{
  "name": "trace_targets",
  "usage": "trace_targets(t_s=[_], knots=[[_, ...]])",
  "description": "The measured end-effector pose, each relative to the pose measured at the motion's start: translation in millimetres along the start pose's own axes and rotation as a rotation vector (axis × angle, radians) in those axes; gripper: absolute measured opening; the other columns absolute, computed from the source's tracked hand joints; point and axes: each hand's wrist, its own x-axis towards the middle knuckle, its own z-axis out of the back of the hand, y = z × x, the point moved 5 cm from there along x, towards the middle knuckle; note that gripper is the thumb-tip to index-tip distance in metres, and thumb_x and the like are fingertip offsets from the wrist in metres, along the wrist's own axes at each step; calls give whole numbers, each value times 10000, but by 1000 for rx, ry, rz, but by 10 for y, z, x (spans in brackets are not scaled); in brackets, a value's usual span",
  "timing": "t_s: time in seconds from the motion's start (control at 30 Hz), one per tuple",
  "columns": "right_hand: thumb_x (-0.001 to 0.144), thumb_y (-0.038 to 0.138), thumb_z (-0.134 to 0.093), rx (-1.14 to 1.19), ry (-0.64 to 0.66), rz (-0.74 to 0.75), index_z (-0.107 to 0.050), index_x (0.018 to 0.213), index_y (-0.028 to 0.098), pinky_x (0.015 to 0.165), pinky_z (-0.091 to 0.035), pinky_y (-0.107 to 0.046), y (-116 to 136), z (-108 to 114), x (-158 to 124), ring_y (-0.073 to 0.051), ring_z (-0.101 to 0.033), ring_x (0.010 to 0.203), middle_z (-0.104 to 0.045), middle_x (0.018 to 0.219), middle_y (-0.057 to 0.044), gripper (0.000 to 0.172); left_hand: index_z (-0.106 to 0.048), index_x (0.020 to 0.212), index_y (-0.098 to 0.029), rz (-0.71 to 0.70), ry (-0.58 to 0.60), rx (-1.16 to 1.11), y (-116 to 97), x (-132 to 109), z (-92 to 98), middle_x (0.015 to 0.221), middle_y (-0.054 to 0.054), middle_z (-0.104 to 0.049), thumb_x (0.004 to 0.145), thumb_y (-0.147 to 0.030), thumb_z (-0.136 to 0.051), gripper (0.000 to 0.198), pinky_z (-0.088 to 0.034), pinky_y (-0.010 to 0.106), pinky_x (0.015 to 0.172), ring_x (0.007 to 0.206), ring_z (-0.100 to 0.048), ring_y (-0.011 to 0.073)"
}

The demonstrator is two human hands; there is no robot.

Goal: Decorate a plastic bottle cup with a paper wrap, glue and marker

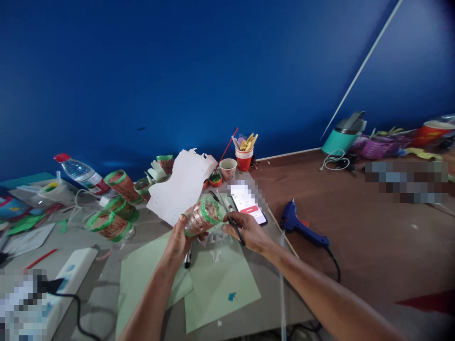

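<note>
My left hand (178,239) is closed around a clear plastic cup (203,215) with a brown-streaked wall and a green rim. The cup is tilted, its open end toward my right hand. In my right hand (250,232) is a dark slim tool (237,229), gripped close to the cup's rim; its kind is not clear. Pale green paper sheets (223,303) lie beneath both hands, with small white scraps (215,255) and a blue scrap (232,296) on them. A black-and-white pen (187,258) lies below the cup.
A lit phone (249,203) lies beyond my right hand. A blue glue gun (304,225) with a cord is to its right. Similar green-rimmed cups (110,226), a water bottle (81,175) and a power strip (73,274) are at left. Torn white paper (185,180) stands behind.
</note>
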Motion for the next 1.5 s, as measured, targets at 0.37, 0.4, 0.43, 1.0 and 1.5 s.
trace_targets(t_s=[0.37,0.4,0.43,1.0,1.5], knots=[[767,455,-624,-428,-55,140,-619,705,164,488,-257,-206,192,79,-55,-96,-286,533,-392,541,55,298,-563,1264,-139,51,42,43,-1,-38,-37,692,53,-697,714,-653,-610,754,-484,251,432,445,-561,134],[772,462,-616,-450,-52,150,-622,693,163,490,-257,-207,214,84,-58,-98,-277,535,-395,540,53,310,-572,1254,-135,49,44,50,-10,-42,-41,670,50,-690,709,-652,-615,753,-468,238,414,460,-574,144],[777,470,-607,-471,-51,160,-624,680,162,490,-256,-209,234,87,-61,-100,-267,535,-397,536,50,323,-581,1243,-131,45,45,57,-18,-45,-46,654,49,-685,704,-649,-622,749,-455,229,404,470,-583,151],[789,391,-606,-499,-97,137,-649,731,174,490,-282,-210,117,56,-43,-107,-388,509,-493,536,24,228,-665,1078,-137,70,39,-50,-29,-39,-17,641,36,-692,720,-621,-626,603,-524,294,502,420,-544,123],[770,439,-673,-692,-78,10,-576,1232,153,727,-433,-292,218,59,-71,-254,-662,865,-715,954,-109,552,-667,1029,-173,-129,-34,-220,-206,-23,88,1040,106,-722,670,-381,-722,419,-469,433,958,978,-660,261]])
